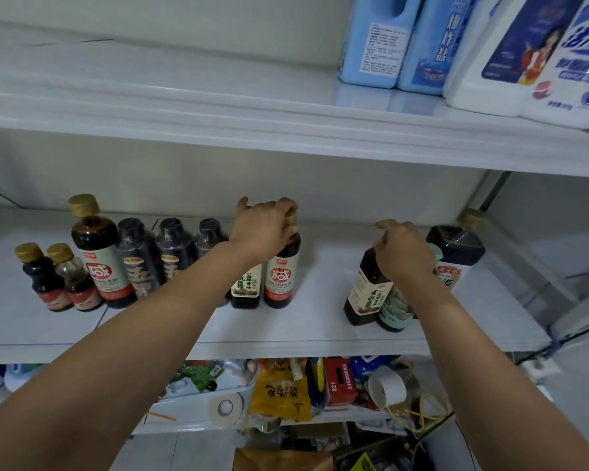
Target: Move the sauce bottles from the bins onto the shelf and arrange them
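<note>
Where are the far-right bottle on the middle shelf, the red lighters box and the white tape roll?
far-right bottle (pixel 456 246): head view, dark shoulder.
red lighters box (pixel 340 382): head view, front.
white tape roll (pixel 214 410): head view, rim.

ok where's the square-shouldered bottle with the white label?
Head view: the square-shouldered bottle stands far right on the middle shelf, just right of the right hand.

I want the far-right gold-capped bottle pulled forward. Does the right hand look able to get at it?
Probably, once freed: the right hand grips a beige-labelled bottle by its top; the far-right bottle stands just beside it, front unblocked.
</note>
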